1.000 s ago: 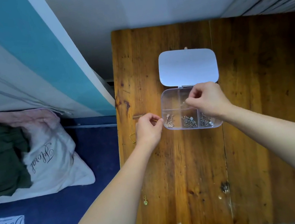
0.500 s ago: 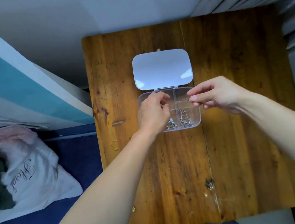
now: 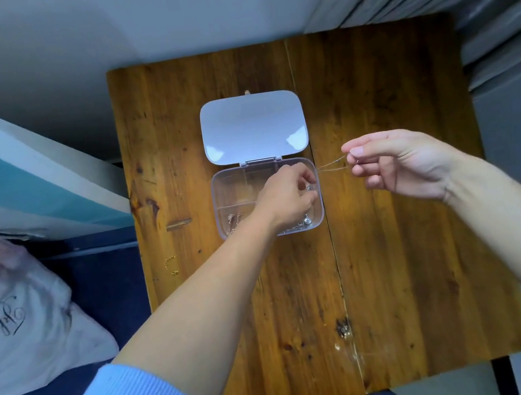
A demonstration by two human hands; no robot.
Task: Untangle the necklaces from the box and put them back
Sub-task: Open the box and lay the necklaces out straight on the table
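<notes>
A clear plastic compartment box lies open on the wooden table, its white lid folded back. A thin silver necklace chain stretches taut between my two hands. My left hand hovers over the box's right side, pinching one end of the chain near a small pendant. My right hand, to the right of the box, pinches the other end. More tangled chains lie in the front compartments; part is hidden under my left hand.
A small gold chain lies loose near the table's left edge. A bed with a white pillow sits to the left, below table height. A wall runs behind the table, curtains at the right.
My right hand has pulled to the right, away from the box, drawing the chain out. My left hand has shifted right over the box. The camera view has also shifted.
</notes>
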